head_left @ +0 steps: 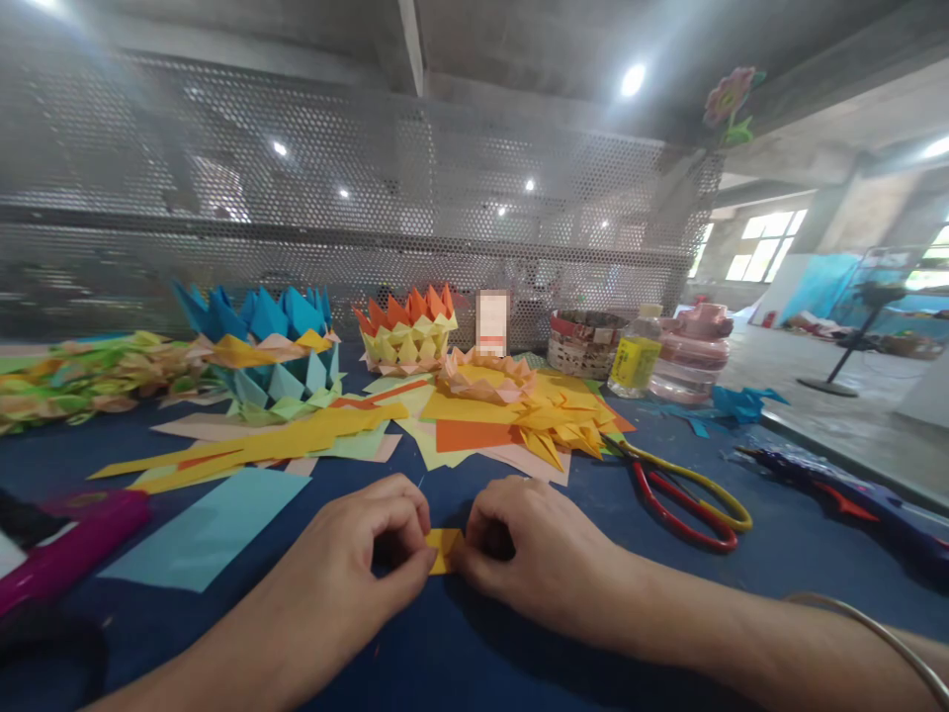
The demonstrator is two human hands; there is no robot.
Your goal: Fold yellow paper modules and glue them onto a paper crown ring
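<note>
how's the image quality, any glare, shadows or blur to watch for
Head view: a ceiling light glares and the windows wash out; the right hand shades the blue table beneath it; the magenta tool at the left edge looks soft; a pixelated patch hides detail behind the pink ring.

I pinch a small, flat, yellow-orange strip of paper (446, 551) between my left hand (387, 542) and my right hand (525, 539), low over the dark blue bench (415, 663). It runs crosswise, its short middle section bare, both ends hidden by my fingers.
</note>
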